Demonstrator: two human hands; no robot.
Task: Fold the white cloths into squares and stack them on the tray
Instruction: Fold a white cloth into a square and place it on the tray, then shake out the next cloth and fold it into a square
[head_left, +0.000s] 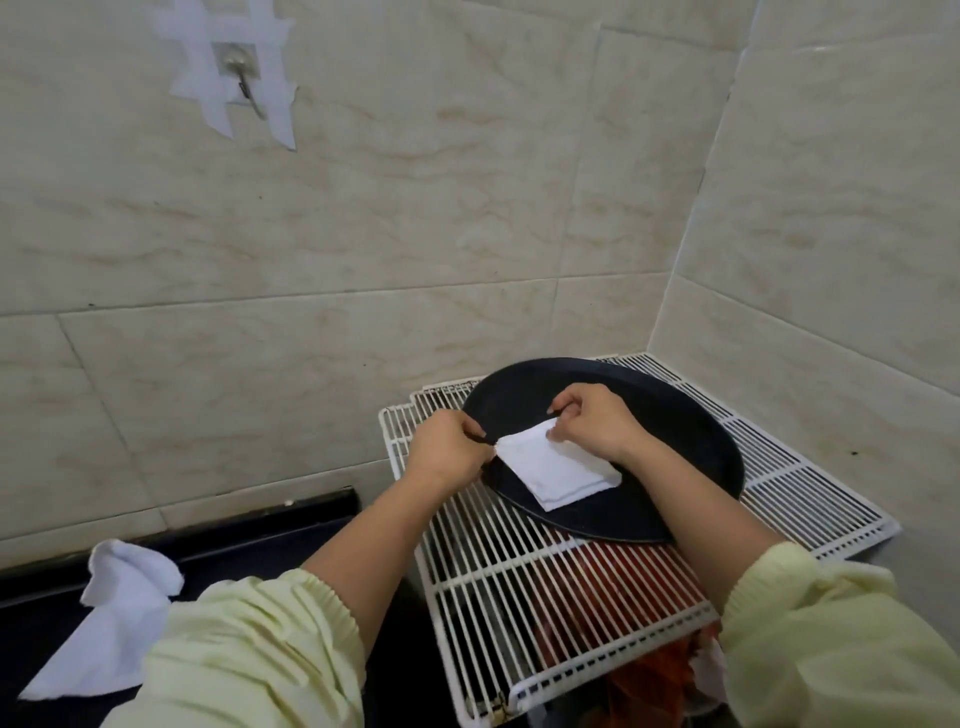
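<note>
A folded white cloth (558, 470) lies on the round black tray (691, 431), which sits on white wire racks. My left hand (449, 452) pinches the cloth's left corner at the tray's rim. My right hand (592, 418) pinches the cloth's far corner, fingers curled over it. Both hands hold the cloth's far edge against the tray. A second, unfolded white cloth (111, 613) lies crumpled on the dark counter at the lower left.
The white wire racks (524, 587) are stacked in the room's corner over something red and orange below. Tiled walls close in behind and on the right. A metal hook (244, 78) taped to the wall hangs upper left. The dark counter (249, 545) extends left.
</note>
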